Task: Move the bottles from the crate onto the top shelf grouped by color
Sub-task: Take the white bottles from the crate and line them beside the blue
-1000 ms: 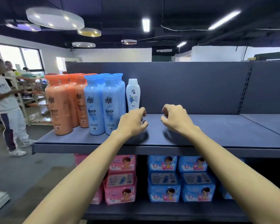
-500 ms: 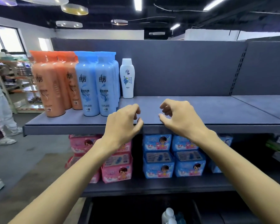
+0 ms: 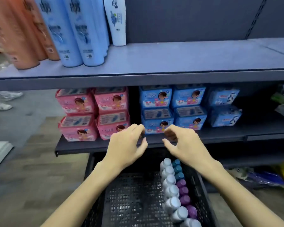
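Two bottle rows [image 3: 174, 190] in crate [image 3: 131, 200]

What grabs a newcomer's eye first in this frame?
Two empty hands, the left hand and right hand, hover with fingers curled over the black crate, whose right side holds rows of white-, teal- and purple-capped bottles. Above, the top shelf carries orange bottles, blue bottles and one white bottle at its left.
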Tool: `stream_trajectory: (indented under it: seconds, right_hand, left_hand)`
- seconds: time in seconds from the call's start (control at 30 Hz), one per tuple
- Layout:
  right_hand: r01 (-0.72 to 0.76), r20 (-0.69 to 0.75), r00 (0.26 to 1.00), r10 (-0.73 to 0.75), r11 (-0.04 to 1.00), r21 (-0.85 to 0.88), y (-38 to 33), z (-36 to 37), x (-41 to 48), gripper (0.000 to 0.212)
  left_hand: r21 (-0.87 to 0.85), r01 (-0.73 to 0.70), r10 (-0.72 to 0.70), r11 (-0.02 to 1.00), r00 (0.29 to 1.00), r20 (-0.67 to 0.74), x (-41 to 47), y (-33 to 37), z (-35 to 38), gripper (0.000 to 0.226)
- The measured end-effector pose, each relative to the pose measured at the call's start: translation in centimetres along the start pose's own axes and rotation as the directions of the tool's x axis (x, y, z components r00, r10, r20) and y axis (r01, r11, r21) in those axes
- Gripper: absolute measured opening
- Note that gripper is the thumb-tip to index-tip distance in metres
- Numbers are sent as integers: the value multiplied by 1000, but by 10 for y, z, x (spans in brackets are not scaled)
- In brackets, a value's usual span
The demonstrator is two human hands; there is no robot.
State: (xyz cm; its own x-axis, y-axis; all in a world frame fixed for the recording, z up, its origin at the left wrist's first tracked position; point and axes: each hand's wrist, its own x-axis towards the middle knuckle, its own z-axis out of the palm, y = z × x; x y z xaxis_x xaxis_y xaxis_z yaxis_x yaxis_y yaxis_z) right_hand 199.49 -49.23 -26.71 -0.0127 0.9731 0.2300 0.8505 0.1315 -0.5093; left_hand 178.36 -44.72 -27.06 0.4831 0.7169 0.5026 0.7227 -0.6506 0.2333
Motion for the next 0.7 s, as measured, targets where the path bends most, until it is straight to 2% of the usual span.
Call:
stream_trajectory:
  seconds: [0.17,0.4,0.5,0.7]
  right_hand:
    - [-177,146,973,181,983,-37,41,43,-34,23]
    - [-324,370,855,364,931,-167,98,96,-82,13]
    - [-349,461,780,423,906,-241,114,116,-103,14]
    - [-350,594,607,528,849,-396,135,147,-137,35]
  left_hand:
    - [-51,81,-73,995,986,150,-47,4,51,17]
    - [-38,121,-99,992,930,354,-111,17,115,18]
    - [-35,120,-95,992,908,409,-129,24,133,19]
    - [-47,131,-93,990,874,476,-151,31,154,22]
